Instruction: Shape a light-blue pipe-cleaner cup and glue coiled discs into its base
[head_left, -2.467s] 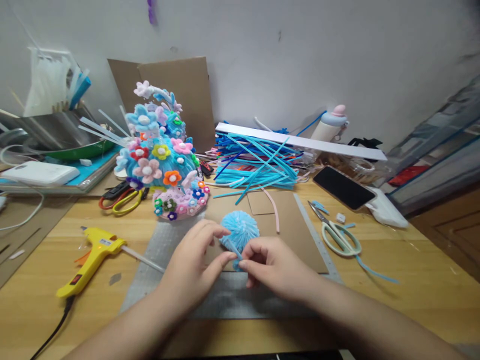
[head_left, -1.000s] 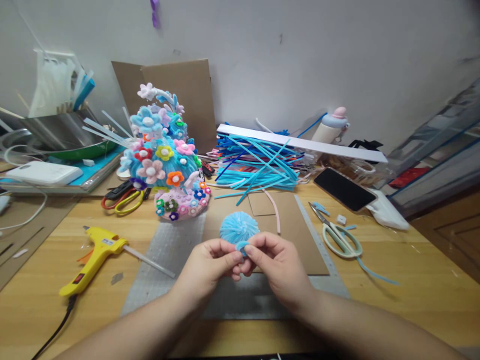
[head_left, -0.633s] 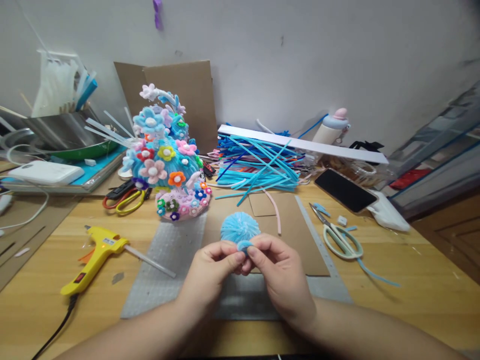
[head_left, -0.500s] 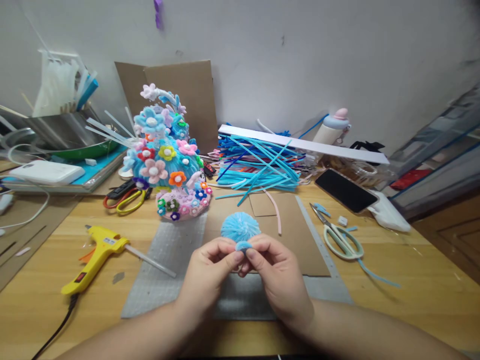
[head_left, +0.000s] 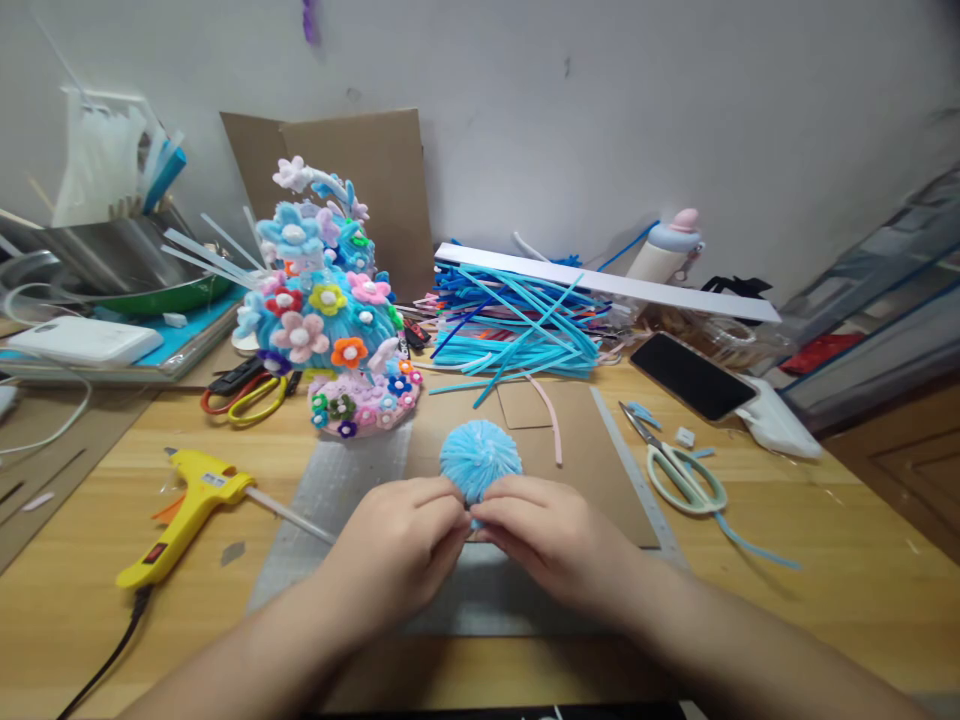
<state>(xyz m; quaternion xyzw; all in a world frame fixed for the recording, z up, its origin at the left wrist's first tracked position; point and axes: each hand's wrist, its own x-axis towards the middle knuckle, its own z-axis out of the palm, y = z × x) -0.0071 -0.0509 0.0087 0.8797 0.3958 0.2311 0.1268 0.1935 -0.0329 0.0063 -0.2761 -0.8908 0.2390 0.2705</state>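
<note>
A round light-blue fuzzy dome [head_left: 480, 455], apparently made of pipe cleaners, lies on the cardboard just beyond my fingers. My left hand [head_left: 405, 535] and my right hand [head_left: 559, 535] meet in front of it, fingers bent and fingertips pinched together. Between the tips shows a sliver of a small light-blue fuzzy piece [head_left: 475, 522]; most of it is hidden by my fingers. Whether my fingertips touch the dome as well, I cannot tell.
To the left lie a yellow glue gun [head_left: 187, 510] and yellow-handled pliers [head_left: 255, 400]. A flower-covered pipe-cleaner model [head_left: 330, 320] stands behind them. Blue pipe cleaners [head_left: 517, 325] are heaped at the back. Scissors [head_left: 686, 480] and a phone [head_left: 694, 375] lie right.
Both hands have rolled over so their backs face up, covering most of the small blue piece that showed between the thumbs. The view has shifted slightly.
</note>
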